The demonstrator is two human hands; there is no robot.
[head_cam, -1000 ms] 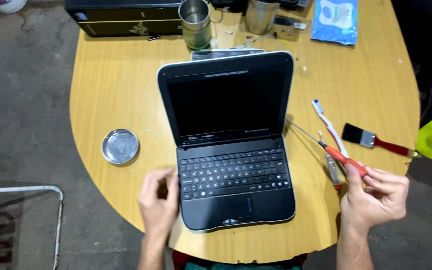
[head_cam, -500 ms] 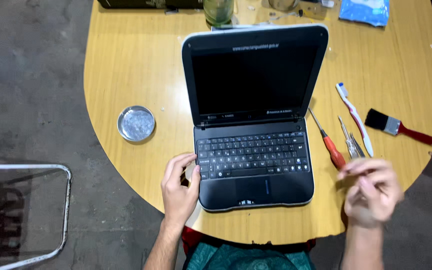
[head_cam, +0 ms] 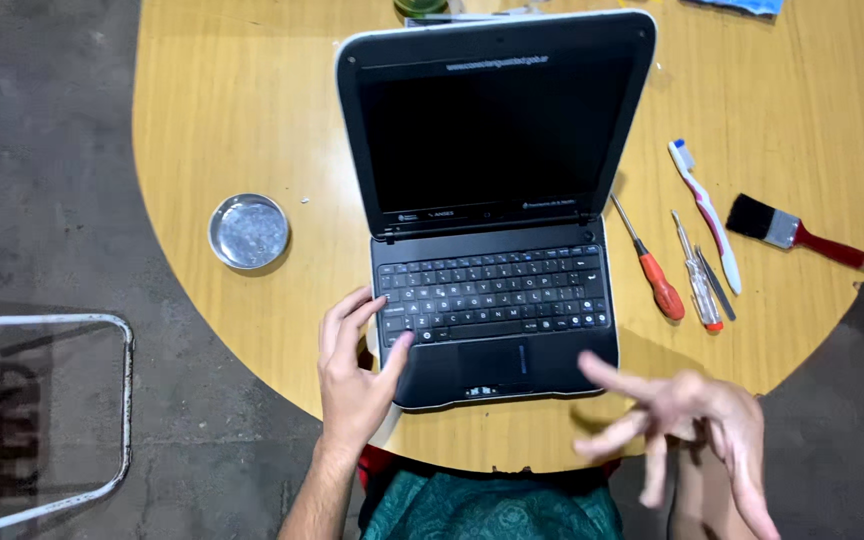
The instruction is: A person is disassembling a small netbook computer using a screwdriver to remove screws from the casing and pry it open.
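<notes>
Laptop (head_cam: 497,200), small and dark with a pale rim, open with a black screen, standing at the near middle of the round wooden table (head_cam: 252,120).

Going left to right, we list:
- Metal-framed chair (head_cam: 42,420) on the grey floor, off the table's left.
- Round shallow metal dish (head_cam: 248,231), well left of the laptop.
- Our left hand (head_cam: 357,365), fingers loosely spread, gripping the laptop's front-left corner, thumb on the palm rest.
- Our right hand (head_cam: 687,425), blurred, fingers splayed, holding nothing, hovering off the front-right corner.
- Red-handled screwdriver (head_cam: 650,265), just right of the keyboard.
- Clear-handled screwdriver (head_cam: 697,275) beside it, a thin dark tool touching it.
- White toothbrush (head_cam: 704,212).
- Paintbrush (head_cam: 797,233), black bristles, red handle, farthest right.
</notes>
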